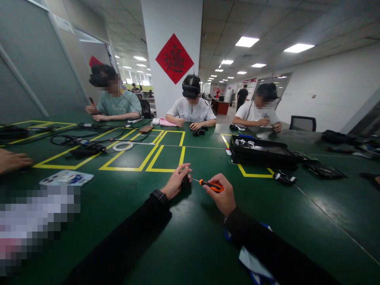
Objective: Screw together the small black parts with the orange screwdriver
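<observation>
My left hand (177, 182) is closed around a small black part (185, 183), whose exact kind I cannot make out; the fingers cover much of it. In my right hand (222, 194) is a screwdriver with an orange and black handle (212, 185), gripped between thumb and fingers. Its thin metal shaft points left at the black part. Whether the tip touches the part is too small to tell. Both hands are just above the green table (190, 237).
A black open tray (261, 152) stands right of centre, with a black device (284, 178) before it. Cables (74, 138), a white coil (122, 147) and a patterned phone-like item (67, 178) lie leftward. Blue-edged strips (252, 261) lie under my right sleeve. Several people sit around the table.
</observation>
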Action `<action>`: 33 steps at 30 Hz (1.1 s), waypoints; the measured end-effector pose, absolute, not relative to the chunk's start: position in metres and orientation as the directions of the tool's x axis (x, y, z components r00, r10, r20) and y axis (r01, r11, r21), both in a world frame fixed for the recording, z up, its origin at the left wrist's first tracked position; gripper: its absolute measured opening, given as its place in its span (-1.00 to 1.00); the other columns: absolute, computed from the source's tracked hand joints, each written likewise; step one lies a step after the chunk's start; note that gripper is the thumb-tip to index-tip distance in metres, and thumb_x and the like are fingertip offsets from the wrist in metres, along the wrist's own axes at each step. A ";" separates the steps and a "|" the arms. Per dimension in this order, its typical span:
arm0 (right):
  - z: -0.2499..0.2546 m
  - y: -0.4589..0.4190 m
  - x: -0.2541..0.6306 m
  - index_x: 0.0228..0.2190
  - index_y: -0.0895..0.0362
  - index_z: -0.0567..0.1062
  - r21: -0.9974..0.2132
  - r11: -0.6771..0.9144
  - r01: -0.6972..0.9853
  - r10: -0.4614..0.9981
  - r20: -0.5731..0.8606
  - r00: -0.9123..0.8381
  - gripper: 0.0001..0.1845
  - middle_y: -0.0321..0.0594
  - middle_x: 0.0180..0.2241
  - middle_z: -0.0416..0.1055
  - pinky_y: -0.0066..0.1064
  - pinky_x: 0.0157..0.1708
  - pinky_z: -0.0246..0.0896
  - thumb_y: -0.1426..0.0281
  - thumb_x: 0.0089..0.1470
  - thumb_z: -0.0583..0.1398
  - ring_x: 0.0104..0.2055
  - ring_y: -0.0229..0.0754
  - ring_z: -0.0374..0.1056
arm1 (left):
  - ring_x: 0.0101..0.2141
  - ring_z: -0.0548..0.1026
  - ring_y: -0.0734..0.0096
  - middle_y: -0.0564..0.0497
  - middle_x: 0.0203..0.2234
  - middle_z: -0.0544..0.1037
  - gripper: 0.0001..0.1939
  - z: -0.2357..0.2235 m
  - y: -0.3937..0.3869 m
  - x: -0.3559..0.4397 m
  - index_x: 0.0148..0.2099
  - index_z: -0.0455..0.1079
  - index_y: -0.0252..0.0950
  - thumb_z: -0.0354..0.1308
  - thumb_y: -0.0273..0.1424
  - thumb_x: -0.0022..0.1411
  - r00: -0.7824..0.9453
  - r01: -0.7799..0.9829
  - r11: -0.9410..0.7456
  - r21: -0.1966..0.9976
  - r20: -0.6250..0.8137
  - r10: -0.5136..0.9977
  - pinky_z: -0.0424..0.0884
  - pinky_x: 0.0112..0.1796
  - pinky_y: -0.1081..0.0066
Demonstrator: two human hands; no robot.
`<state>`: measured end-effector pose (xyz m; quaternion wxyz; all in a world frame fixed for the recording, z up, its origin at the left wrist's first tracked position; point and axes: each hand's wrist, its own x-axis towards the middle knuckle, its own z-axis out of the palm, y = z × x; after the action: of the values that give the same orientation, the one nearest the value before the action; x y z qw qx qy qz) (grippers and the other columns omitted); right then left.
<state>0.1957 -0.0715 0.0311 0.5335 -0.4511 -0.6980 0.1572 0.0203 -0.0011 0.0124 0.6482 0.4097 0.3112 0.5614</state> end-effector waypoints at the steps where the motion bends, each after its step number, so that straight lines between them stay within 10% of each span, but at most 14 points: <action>1: 0.031 -0.072 0.196 -0.46 0.13 0.35 -0.700 0.543 0.463 0.797 0.604 -0.021 -0.87 -0.27 -0.44 0.26 -0.43 -0.42 0.17 0.32 -0.07 0.17 -0.43 -0.29 0.19 | -0.55 0.37 0.60 0.01 -0.40 0.38 -0.62 0.012 -0.002 0.020 -0.08 0.25 -0.29 0.09 -0.21 0.08 0.180 -0.497 0.047 0.866 0.050 0.982 0.38 -0.52 0.51; 17: 0.033 -0.073 0.194 -0.49 0.13 0.33 -0.704 0.547 0.452 0.787 0.617 0.009 -0.92 -0.30 -0.46 0.23 -0.46 -0.46 0.17 0.39 -0.08 0.15 -0.46 -0.31 0.18 | -0.54 0.42 0.52 0.10 -0.52 0.36 -0.87 0.007 0.002 0.016 -0.31 0.22 -0.30 0.05 -0.41 0.03 0.185 -0.569 0.096 0.816 0.014 0.983 0.43 -0.47 0.41; 33: 0.026 -0.069 0.195 -0.31 0.13 0.39 -0.769 0.520 0.372 0.845 0.526 -0.094 -0.78 -0.23 -0.33 0.39 -0.37 -0.28 0.26 0.43 -0.11 0.16 -0.32 -0.23 0.34 | -0.54 0.44 0.53 -0.06 -0.42 0.49 -0.55 0.008 -0.013 0.010 -0.19 0.25 -0.34 -0.08 -0.04 0.11 0.146 -0.336 -0.107 0.936 0.164 0.976 0.38 -0.54 0.51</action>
<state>0.1945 -0.0687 0.0259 0.5153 -0.4329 -0.7031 0.2294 0.0103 -0.0125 0.0077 0.5813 0.4848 0.3297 0.5642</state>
